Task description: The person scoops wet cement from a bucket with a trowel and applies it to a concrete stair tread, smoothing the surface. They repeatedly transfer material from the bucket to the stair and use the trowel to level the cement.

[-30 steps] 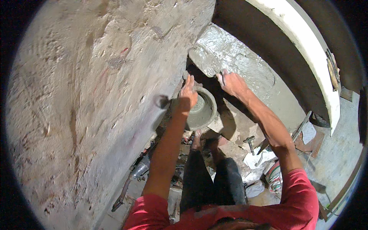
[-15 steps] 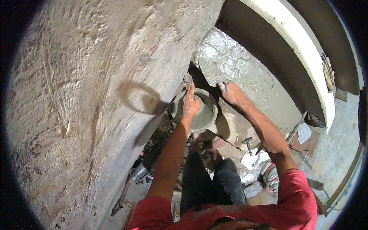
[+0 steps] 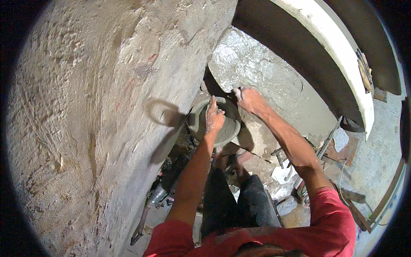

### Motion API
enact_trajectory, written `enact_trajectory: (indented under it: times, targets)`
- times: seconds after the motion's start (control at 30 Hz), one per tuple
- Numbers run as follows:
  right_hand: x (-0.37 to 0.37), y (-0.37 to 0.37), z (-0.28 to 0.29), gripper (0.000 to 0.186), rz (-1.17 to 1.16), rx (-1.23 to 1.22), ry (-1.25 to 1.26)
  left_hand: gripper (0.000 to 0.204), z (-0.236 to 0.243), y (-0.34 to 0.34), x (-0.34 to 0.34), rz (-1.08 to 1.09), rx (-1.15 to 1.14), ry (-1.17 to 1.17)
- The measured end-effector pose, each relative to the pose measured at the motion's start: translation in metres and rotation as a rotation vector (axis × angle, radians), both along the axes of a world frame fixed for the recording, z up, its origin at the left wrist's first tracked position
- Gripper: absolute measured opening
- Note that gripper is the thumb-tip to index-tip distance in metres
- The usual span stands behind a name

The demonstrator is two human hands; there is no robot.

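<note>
A round grey basin [image 3: 234, 133] with wet mortar inside stands between the rough wall and the wet slab. My left hand [image 3: 215, 118] is over the basin, its index finger pointing toward the far rim. Its other fingers look curled, and what they hold, if anything, is hidden. To the right, my right hand [image 3: 251, 100] is closed at the near left edge of the slab [image 3: 274, 77], which is covered in smooth, shiny wet mortar. Grey paste coats the thumb side of that hand. I cannot make out what is in its grip.
The rough plastered wall [image 3: 85, 120] fills the left side. Beyond the slab rises a curved, white-topped wall [image 3: 342, 51] with thin tools [image 3: 364, 70] on it. A hammer [image 3: 279, 157], a crumpled plastic bag [image 3: 287, 205] and a metal tool [image 3: 156, 196] lie around my feet.
The view has shifted slightly, moving the slab left in the picture. My left hand sits a little nearer me over the basin. My right hand stays closed by the slab's edge.
</note>
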State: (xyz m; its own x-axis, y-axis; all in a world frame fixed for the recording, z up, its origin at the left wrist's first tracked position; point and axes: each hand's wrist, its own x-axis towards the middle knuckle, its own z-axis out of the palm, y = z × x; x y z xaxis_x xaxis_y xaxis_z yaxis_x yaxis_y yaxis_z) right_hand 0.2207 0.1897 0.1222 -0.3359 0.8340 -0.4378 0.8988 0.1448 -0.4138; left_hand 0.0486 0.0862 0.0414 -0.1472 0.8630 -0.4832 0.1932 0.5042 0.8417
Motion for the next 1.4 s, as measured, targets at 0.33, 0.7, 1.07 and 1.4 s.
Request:
enact_trajectory:
  times: [0.33, 0.7, 1.07, 1.4]
  targets:
    - [0.037, 0.077, -0.01, 0.054, 0.068, 0.09, -0.23, 0.073, 0.007, -0.006, -0.003, -0.033, 0.077, 0.1]
    - [0.019, 0.016, 0.003, 0.05, 0.118, 0.069, -0.134, 0.075, -0.034, -0.008, -0.014, 0.067, 0.098, 0.116]
    - [0.151, -0.061, -0.029, 0.048, -0.469, 0.373, 0.267, 0.08, 0.009, -0.005, -0.037, 0.041, -0.316, -0.293]
    - [0.116, -0.03, -0.019, 0.043, -1.254, -0.223, 0.491, 0.069, -0.005, 0.009, -0.01, 0.154, -0.114, -0.319]
